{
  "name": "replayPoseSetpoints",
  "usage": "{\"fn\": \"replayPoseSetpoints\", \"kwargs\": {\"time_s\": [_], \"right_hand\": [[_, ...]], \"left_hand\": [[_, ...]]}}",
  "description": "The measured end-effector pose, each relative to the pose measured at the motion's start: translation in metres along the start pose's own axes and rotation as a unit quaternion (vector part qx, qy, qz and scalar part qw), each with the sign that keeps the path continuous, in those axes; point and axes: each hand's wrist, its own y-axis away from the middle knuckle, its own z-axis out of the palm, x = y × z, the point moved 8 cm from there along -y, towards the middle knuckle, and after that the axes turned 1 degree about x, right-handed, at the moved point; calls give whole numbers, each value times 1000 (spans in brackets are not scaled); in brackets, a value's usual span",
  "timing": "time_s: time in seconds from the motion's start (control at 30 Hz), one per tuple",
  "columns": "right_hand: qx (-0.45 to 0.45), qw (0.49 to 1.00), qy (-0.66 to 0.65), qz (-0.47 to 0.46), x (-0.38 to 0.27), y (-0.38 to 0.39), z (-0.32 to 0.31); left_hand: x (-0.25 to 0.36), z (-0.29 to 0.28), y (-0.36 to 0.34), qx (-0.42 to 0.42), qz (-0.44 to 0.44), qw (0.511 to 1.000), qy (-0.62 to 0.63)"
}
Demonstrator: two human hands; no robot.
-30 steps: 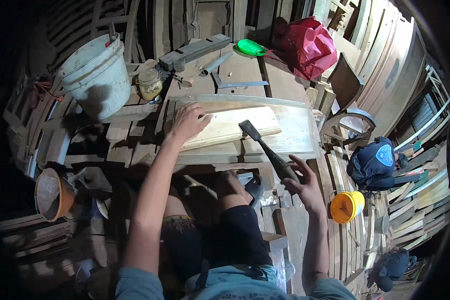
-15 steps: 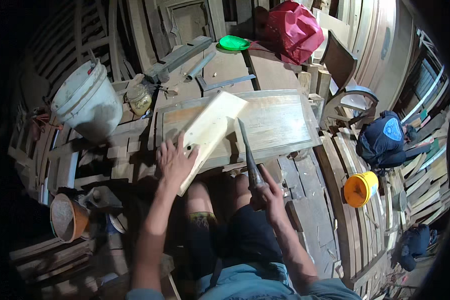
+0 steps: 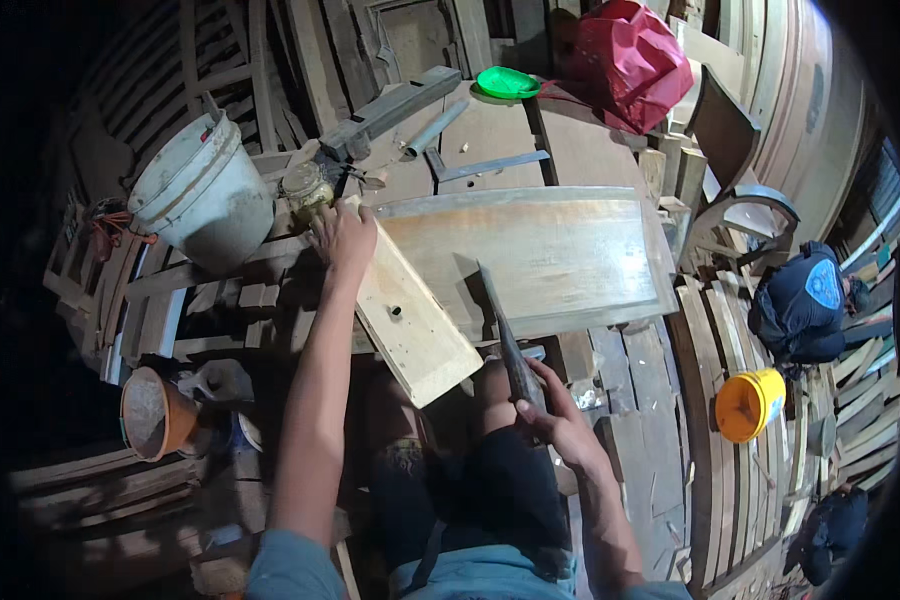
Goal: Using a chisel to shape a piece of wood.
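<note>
My left hand [image 3: 344, 238] grips the upper end of a pale wooden board [image 3: 420, 340], which has a dark hole and slants from upper left down toward my knees. My right hand [image 3: 555, 415] is closed around the dark handle of a long chisel [image 3: 510, 343], its blade pointing forward over a wide, light wooden panel [image 3: 570, 250]. The panel lies on the slatted bench, and the pale board overlaps its left part.
A white bucket [image 3: 200, 190], jar [image 3: 305, 185], metal square [image 3: 490, 164], green dish [image 3: 508, 82] and red bag [image 3: 630, 65] surround the panel. An orange bucket [image 3: 160, 420] is lower left. Right are a yellow bucket [image 3: 750, 405] and a crouched person [image 3: 798, 300] among timber.
The pale board has swung from lying across the panel to slanting toward me, its far end now at left under my left hand. The chisel now points more forward.
</note>
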Motion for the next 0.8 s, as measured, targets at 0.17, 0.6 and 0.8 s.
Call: {"fn": "replayPoseSetpoints", "kwargs": {"time_s": [0.17,0.6,0.8], "right_hand": [[-38,995,88,-35,12,-5,-23],[-75,984,141,-76,-6,-11,34],[-18,977,192,-89,-14,8,26]], "left_hand": [[13,49,-32,-46,-80,996,17],[65,71,-74,-26,3,996,90],[68,87,-77,-4,41,993,111]]}}
